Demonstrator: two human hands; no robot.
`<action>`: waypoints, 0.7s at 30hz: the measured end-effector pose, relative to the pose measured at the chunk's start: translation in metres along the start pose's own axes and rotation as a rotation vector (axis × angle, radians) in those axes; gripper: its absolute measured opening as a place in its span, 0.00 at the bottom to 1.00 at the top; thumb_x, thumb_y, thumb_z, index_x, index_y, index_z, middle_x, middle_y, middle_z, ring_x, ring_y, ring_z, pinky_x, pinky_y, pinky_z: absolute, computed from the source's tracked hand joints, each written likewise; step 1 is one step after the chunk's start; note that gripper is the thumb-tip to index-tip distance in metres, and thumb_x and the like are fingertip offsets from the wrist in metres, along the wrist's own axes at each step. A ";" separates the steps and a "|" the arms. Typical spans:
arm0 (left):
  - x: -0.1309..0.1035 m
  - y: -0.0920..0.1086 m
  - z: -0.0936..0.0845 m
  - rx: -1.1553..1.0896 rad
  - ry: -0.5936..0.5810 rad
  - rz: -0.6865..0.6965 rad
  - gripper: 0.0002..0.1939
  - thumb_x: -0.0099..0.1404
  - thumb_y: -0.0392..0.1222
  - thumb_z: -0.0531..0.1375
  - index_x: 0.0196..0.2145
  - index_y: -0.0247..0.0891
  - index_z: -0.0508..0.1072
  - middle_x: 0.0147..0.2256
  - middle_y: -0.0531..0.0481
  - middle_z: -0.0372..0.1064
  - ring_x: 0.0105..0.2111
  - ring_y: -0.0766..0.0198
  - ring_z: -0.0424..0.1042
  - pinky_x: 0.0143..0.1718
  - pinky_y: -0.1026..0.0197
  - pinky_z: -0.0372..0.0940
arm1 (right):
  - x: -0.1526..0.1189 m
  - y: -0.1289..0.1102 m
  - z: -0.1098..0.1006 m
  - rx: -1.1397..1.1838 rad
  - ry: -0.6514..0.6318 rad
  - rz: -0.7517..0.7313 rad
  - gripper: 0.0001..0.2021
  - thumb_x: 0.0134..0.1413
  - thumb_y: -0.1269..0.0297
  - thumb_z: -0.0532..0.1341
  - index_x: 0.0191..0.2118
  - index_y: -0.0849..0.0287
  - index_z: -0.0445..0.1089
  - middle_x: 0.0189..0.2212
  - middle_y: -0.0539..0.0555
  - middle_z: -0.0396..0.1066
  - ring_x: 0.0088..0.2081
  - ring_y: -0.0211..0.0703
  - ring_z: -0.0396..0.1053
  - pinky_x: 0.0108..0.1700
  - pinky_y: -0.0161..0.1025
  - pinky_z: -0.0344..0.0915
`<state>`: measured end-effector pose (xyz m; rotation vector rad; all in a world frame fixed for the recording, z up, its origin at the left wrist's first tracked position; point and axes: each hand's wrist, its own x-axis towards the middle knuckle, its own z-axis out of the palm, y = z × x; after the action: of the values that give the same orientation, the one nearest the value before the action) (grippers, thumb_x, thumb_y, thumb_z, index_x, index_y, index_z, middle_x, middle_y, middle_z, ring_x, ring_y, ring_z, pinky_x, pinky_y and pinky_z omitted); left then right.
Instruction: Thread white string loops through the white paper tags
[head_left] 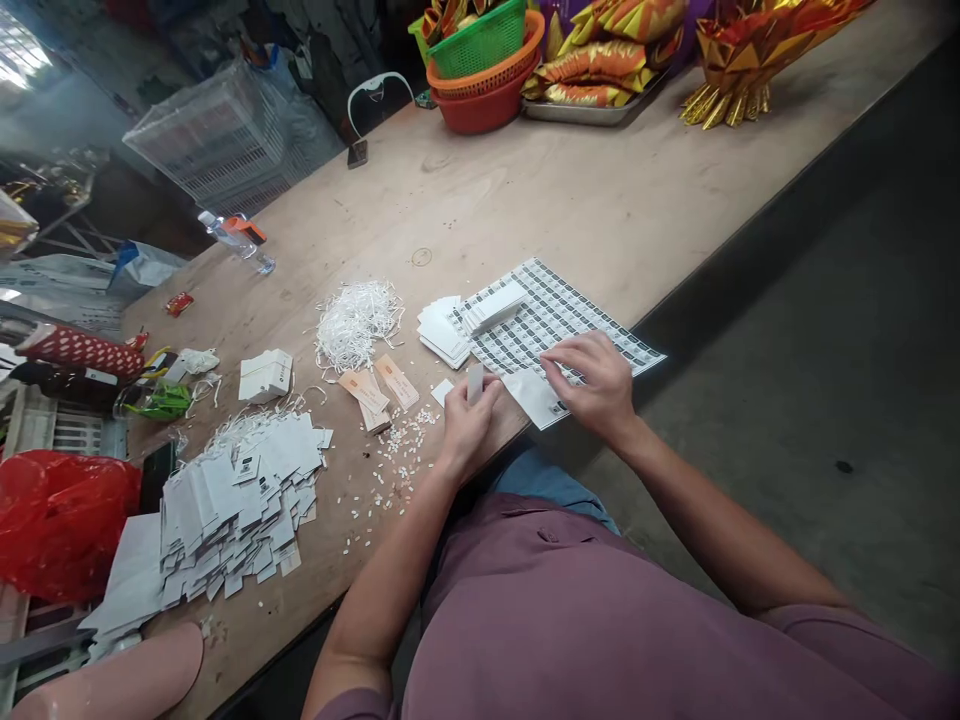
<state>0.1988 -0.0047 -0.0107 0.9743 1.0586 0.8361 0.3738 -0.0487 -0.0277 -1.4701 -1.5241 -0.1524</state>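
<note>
Near the table's front edge, my left hand [466, 415] is closed around a small white card [475, 383] that stands upright between thumb and fingers. My right hand [596, 378] hovers over the lower part of a sheet of printed stickers [555, 300], thumb and forefinger drawn together. Whatever may be in that pinch is too small to make out. Part of the sheet's near corner is bare white backing [531, 397]. A stack of white cards [495, 307] lies on the sheet, with more white cards [444, 332] beside it.
White strings [358, 322] and orange-printed cards [375, 398] lie left of my hands, near scattered paper bits [405, 450]. A large heap of white tags [240, 500] covers the left side. Farther off are a bottle [238, 240], a phone [358, 153] and stacked baskets [480, 70].
</note>
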 end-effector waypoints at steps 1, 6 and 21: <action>-0.008 0.003 -0.003 -0.017 -0.012 -0.001 0.18 0.51 0.49 0.73 0.30 0.31 0.78 0.26 0.51 0.69 0.20 0.77 0.56 0.21 0.67 0.47 | -0.002 -0.007 -0.001 -0.034 0.004 -0.065 0.05 0.60 0.66 0.63 0.35 0.51 0.78 0.34 0.54 0.79 0.38 0.50 0.73 0.50 0.55 0.68; -0.037 0.006 -0.014 -0.218 -0.035 -0.099 0.21 0.46 0.50 0.75 0.30 0.31 0.77 0.25 0.51 0.70 0.18 0.78 0.54 0.20 0.67 0.44 | -0.018 -0.035 0.002 0.070 -0.174 -0.259 0.06 0.62 0.65 0.62 0.39 0.47 0.77 0.34 0.51 0.78 0.39 0.49 0.71 0.61 0.66 0.57; -0.090 0.000 -0.035 -0.277 -0.093 -0.063 0.25 0.49 0.51 0.75 0.39 0.31 0.80 0.29 0.52 0.69 0.18 0.79 0.55 0.19 0.67 0.47 | -0.022 -0.080 0.022 0.850 -0.146 0.455 0.10 0.54 0.54 0.69 0.36 0.55 0.75 0.33 0.53 0.75 0.37 0.45 0.73 0.37 0.43 0.71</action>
<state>0.1397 -0.0777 0.0112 0.7351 0.8629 0.8521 0.2919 -0.0701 -0.0131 -1.0835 -1.0950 0.7947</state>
